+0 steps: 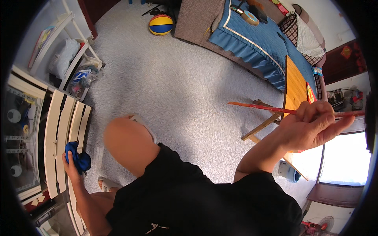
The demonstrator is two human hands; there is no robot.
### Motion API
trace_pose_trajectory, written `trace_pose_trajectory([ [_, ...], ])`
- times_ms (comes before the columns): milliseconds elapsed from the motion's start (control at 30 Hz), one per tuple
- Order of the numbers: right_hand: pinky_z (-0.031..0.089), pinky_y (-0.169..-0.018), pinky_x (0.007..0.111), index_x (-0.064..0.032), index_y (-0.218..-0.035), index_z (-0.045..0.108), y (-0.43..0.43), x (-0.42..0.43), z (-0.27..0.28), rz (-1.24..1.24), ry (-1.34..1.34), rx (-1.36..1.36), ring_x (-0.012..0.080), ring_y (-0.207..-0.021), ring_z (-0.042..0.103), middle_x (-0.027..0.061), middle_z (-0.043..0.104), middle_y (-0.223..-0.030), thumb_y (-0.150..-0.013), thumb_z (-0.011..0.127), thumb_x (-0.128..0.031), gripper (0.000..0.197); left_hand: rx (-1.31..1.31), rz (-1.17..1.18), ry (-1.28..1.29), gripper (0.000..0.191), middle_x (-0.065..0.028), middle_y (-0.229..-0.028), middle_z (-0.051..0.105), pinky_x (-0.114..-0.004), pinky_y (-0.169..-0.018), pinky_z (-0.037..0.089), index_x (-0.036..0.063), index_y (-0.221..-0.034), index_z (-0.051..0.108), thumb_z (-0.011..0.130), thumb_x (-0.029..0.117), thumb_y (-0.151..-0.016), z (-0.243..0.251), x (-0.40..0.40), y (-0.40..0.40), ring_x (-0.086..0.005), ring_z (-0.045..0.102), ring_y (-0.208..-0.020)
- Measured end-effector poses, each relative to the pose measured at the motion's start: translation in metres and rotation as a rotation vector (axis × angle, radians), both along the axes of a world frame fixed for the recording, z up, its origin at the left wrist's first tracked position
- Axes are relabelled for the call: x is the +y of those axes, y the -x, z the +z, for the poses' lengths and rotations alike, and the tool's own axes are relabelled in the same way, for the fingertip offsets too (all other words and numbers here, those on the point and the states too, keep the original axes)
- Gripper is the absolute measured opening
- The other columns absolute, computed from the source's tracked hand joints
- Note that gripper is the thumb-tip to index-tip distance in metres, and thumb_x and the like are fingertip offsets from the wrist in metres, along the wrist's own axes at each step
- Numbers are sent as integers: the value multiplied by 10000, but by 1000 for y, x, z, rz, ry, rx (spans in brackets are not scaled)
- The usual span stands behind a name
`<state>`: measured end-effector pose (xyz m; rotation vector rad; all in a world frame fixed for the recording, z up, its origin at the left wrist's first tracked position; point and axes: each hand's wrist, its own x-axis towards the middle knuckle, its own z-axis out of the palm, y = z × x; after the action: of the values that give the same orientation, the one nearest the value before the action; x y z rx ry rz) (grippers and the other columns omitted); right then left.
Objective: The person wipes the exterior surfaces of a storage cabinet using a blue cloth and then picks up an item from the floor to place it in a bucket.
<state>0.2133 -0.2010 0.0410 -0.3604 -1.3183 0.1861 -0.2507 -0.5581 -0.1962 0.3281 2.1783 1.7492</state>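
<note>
My left hand [70, 164], at the lower left, grips a crumpled dark-blue cloth [78, 158] beside the slatted cream front of a cabinet [60, 121]. My right hand [314, 125] is raised at the right with a long, thin red strip [260, 106] held between its fingers. One end of the strip points left over the floor; its other part runs past my fingers towards the right rim. What the strip is made of cannot be told. Behind the right hand stands a wooden folding table [295, 85].
A sofa with a blue quilted cover [251, 38] fills the upper right. A basketball [161, 24] lies near its end. White shelves [79, 50] holding bags are at the upper left. A blue-and-white bin [288, 171] stands by the table, and a fan [323, 225] is lower right.
</note>
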Motion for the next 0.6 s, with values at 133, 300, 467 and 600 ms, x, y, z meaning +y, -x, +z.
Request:
trace_pose_trajectory([
  [133,265,-390,159,-122,-1473,370,2,34,-37,-224,21,-35,11,-478,299,-21,497,-729,-1026,463,-154,458,-63,14,81,530,-84,-1163,562,-288,-915,429,8,-1322,471,610,365,-954,-46,-43,17,-169,545,-1032],
  [300,467,-699,251,10,-1192,594,21,142,-207,-537,389,-151,128,-808,541,56,612,-996,-891,461,75,335,-147,5,201,439,-45,-1062,589,-276,-859,463,62,-1228,550,592,403,-955,-33,-60,-18,-147,561,-968],
  [467,506,-910,445,-66,-1198,644,-2,163,-522,-424,1685,-1277,326,-1079,637,181,669,-1138,-885,527,-129,340,-212,102,218,396,-56,-1033,602,-310,-818,509,95,-1201,550,571,411,-963,-23,-53,-47,-162,594,-927],
  [600,502,-902,423,-76,-1229,622,6,118,-483,-366,1564,-1032,362,-1036,646,213,656,-1130,-910,518,-131,341,-223,28,211,378,-54,-1065,601,-321,-839,503,93,-1203,555,542,397,-980,-13,-69,-44,-161,589,-948],
])
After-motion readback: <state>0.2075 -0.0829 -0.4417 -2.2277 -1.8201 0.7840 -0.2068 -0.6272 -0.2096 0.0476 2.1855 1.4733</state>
